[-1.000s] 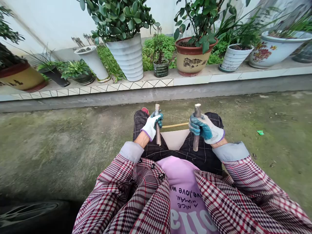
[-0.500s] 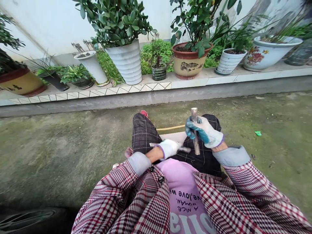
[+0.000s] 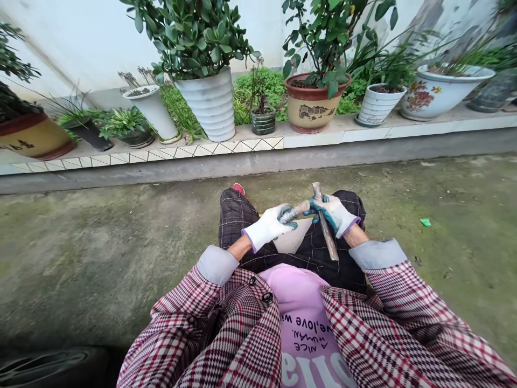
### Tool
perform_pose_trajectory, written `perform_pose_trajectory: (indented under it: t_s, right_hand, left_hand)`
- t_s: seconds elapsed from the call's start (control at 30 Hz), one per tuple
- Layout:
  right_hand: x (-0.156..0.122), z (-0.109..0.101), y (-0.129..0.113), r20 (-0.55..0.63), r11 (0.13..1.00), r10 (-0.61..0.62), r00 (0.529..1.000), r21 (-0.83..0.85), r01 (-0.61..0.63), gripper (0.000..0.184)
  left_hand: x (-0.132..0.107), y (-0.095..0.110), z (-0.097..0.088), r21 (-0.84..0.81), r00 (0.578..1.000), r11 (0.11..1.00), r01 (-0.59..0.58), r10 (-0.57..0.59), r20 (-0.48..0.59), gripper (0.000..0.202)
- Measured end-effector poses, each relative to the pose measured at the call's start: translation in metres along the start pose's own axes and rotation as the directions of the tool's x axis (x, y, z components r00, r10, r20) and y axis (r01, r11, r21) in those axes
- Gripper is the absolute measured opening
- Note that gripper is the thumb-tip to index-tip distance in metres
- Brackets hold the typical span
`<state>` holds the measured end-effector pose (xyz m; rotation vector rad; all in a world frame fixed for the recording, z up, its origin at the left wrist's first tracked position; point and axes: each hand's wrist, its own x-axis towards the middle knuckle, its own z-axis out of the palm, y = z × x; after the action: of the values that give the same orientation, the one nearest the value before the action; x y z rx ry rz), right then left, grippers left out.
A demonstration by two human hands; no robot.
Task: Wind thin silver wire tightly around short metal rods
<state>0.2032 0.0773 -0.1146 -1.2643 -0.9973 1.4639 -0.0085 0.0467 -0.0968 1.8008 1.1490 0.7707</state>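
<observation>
My left hand [image 3: 270, 227], in a white glove with teal fingers, is closed around a short tool [image 3: 289, 215] with a ribbed grey section and a tan end. That end points right and reaches my right hand [image 3: 329, 213]; whether they touch I cannot tell. Wearing a matching glove, my right hand grips a brownish-grey rod [image 3: 328, 242] with a pale upper end. The rod leans, its lower end toward my body. Below the hands, between my knees, a pale flat surface [image 3: 291, 238] shows; what it belongs to is mostly hidden.
Beyond my knees runs a low tiled ledge [image 3: 250, 145] lined with several potted plants, among them a ribbed white pot [image 3: 205, 105] and a brown-rimmed pot [image 3: 317, 110]. A green scrap [image 3: 425, 222] lies on the concrete at right. A dark round object [image 3: 52, 366] stands at lower left.
My left hand has moved up and away from my body, bringing its tool close to my right hand. The rod in my right hand has tilted, its top now further left.
</observation>
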Motion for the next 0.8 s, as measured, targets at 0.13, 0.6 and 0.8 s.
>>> perform_pose_trajectory:
  t_s: [0.13,0.6,0.8]
  right_hand:
    - [-0.002,0.004,-0.002,0.02,0.999,0.005,1.0,-0.049,-0.004,0.031]
    - [-0.04,0.035,0.0,0.169,0.479,-0.261,0.95,-0.832,0.28,0.014]
    - [-0.037,0.037,0.013,0.288,0.449,-0.165,0.943,-0.829,0.332,0.016]
  left_hand:
    - [0.007,-0.014,-0.002,-0.239,0.988,0.964,0.118,-0.137,-0.067,0.033]
    - [0.014,-0.037,0.014,-0.263,0.97,0.94,0.217,-0.238,-0.052,0.029]
    - [-0.013,-0.029,0.037,-0.153,0.97,0.958,0.241,-0.231,0.078,0.024]
